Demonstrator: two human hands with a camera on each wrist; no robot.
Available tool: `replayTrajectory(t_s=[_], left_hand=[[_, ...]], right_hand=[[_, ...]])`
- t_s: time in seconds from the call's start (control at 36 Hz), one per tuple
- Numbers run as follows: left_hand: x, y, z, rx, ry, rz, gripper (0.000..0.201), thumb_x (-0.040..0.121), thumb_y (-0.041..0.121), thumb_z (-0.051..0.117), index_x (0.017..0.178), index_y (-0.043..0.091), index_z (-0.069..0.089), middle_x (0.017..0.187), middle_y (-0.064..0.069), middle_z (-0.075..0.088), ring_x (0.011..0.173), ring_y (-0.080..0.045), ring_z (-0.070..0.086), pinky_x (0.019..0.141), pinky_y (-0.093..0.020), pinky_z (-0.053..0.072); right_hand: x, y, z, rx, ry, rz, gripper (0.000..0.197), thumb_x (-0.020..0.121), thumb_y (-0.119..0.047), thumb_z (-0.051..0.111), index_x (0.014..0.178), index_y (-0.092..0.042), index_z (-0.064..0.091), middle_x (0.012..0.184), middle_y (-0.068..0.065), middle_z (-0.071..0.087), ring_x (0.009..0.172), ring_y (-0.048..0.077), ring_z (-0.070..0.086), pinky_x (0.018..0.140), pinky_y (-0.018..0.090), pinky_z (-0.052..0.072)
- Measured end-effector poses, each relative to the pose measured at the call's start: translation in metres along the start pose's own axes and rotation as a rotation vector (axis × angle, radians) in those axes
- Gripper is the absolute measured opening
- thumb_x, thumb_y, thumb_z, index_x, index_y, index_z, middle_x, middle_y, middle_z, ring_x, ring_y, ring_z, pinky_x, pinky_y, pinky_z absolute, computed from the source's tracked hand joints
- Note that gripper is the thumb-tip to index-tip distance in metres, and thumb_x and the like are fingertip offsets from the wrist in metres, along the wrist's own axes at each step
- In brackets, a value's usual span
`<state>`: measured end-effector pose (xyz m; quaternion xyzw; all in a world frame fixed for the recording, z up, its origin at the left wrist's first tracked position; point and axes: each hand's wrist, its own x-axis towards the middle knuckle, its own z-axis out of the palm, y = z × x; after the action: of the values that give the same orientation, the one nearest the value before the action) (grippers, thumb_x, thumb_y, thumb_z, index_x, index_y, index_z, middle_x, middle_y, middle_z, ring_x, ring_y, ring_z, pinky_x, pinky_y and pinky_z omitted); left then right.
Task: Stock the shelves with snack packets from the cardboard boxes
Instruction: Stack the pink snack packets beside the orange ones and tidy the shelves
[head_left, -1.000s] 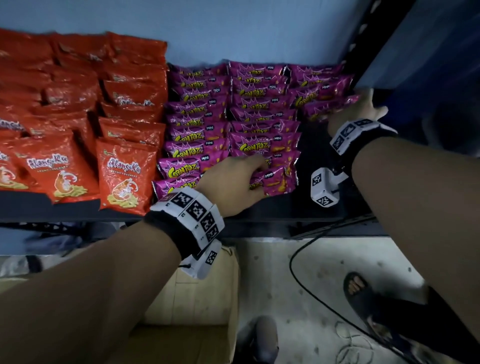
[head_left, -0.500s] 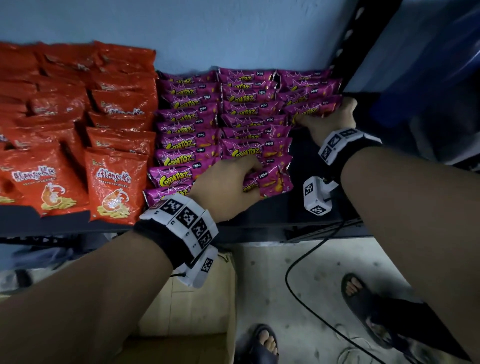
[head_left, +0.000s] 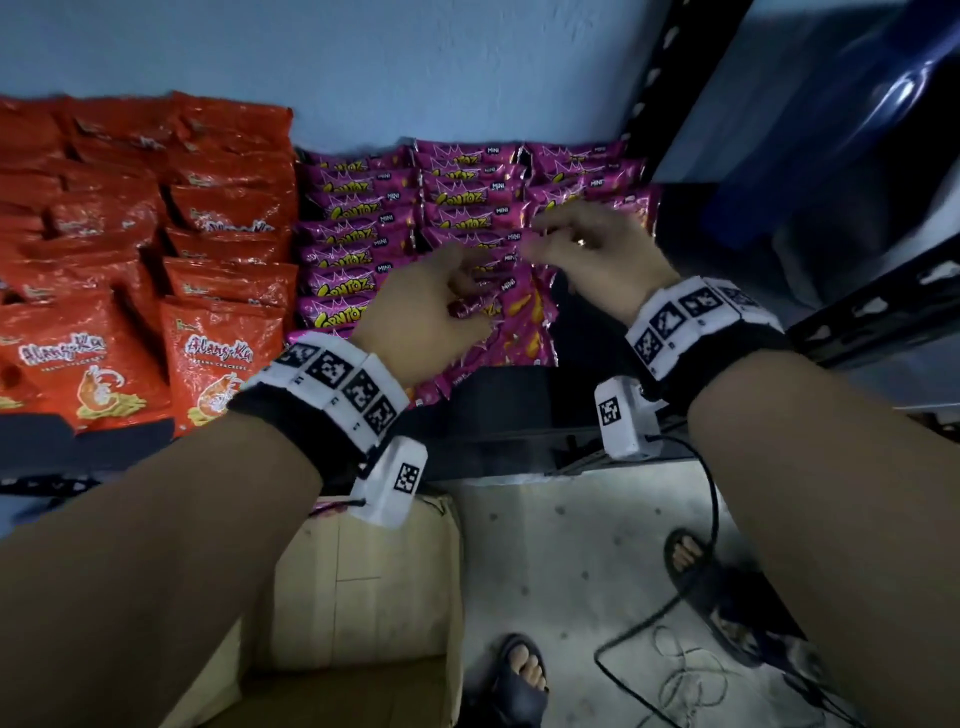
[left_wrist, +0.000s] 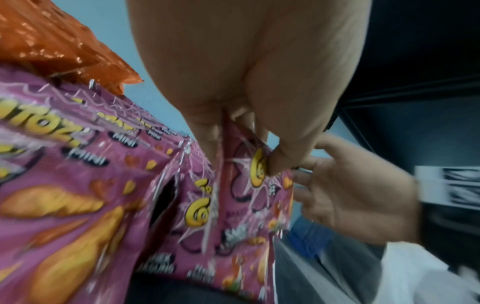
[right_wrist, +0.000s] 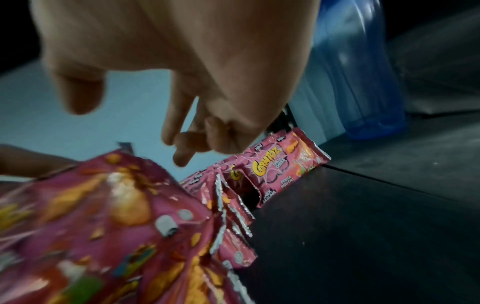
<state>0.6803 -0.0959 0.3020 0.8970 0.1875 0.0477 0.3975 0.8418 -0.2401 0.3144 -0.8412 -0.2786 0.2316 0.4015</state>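
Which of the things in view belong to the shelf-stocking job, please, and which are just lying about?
Job:
- purple packets, rows on the shelf
- held packet, pinched by the left hand
- right hand, holding nothing
- orange packets
- cardboard box

Lying about:
- black cable
- blue bottle
- sandals

A pale blue wall (head_left: 363, 67) fills twelve o'clock. At five o'clock a black cable (head_left: 670, 608) loops over the grey concrete floor (head_left: 561, 561) — two dark sandals (head_left: 519, 680) stand on it. At two o'clock, a blue translucent plastic container (right_wrist: 363, 78).
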Motion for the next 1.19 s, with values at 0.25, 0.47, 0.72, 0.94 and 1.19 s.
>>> replayTrajectory(t_s=[0.25, 0.47, 0.72, 0.94, 1.19], left_hand=[[-0.001, 0.012, 0.001, -0.179, 0.155, 0.018, 0.052, 0.082, 0.033, 0.083, 0.127, 0.028, 0.057, 0.11, 0.015, 0.069, 0.098, 0.009, 0.063, 0.083, -0.007, 0.047], [-0.032, -0.002, 0.032, -0.061, 0.356, 0.131, 0.039, 0.083, 0.022, 0.079, 0.116, 0.012, 0.06, 0.105, 0.003, 0.058, 0.089, -0.008, 0.055, 0.076, -0.017, 0.047], [-0.043, -0.025, 0.068, -0.006, -0.099, 0.135, 0.02, 0.087, 0.019, 0.077, 0.106, 0.017, 0.071, 0.096, 0.006, 0.066, 0.087, -0.008, 0.064, 0.081, -0.031, 0.058], [-0.037, -0.027, 0.073, 0.024, -0.213, 0.087, 0.024, 0.09, 0.025, 0.074, 0.113, 0.021, 0.069, 0.103, 0.009, 0.067, 0.093, -0.005, 0.063, 0.087, -0.03, 0.057], [-0.037, -0.033, 0.076, 0.007, -0.207, 0.127, 0.026, 0.088, 0.023, 0.076, 0.112, 0.02, 0.069, 0.102, 0.011, 0.061, 0.092, -0.003, 0.061, 0.083, -0.024, 0.055]], right_hand=[[-0.021, 0.019, -0.002, 0.147, -0.001, -0.033, 0.017, 0.085, -0.029, 0.083, 0.097, -0.03, 0.07, 0.079, -0.005, 0.071, 0.06, 0.006, 0.061, 0.055, 0.023, 0.047], [-0.009, 0.022, -0.019, 0.152, 0.668, 0.117, 0.009, 0.088, -0.015, 0.06, 0.091, -0.019, 0.068, 0.086, -0.007, 0.065, 0.071, 0.003, 0.058, 0.064, 0.013, 0.043], [0.024, 0.047, -0.021, 0.016, 0.859, 0.494, 0.022, 0.096, -0.031, 0.052, 0.105, -0.013, 0.061, 0.113, 0.006, 0.069, 0.096, 0.026, 0.063, 0.073, 0.027, 0.034], [0.045, 0.065, -0.017, 0.08, 0.558, 0.448, 0.024, 0.081, -0.024, 0.058, 0.063, -0.022, 0.042, 0.062, -0.007, 0.049, 0.047, 0.007, 0.04, 0.049, 0.025, 0.034], [0.06, 0.065, -0.002, 0.218, 0.56, 0.394, 0.092, 0.06, -0.04, 0.074, 0.141, -0.019, 0.035, 0.116, -0.004, 0.06, 0.094, 0.015, 0.065, 0.081, 0.033, 0.056]])
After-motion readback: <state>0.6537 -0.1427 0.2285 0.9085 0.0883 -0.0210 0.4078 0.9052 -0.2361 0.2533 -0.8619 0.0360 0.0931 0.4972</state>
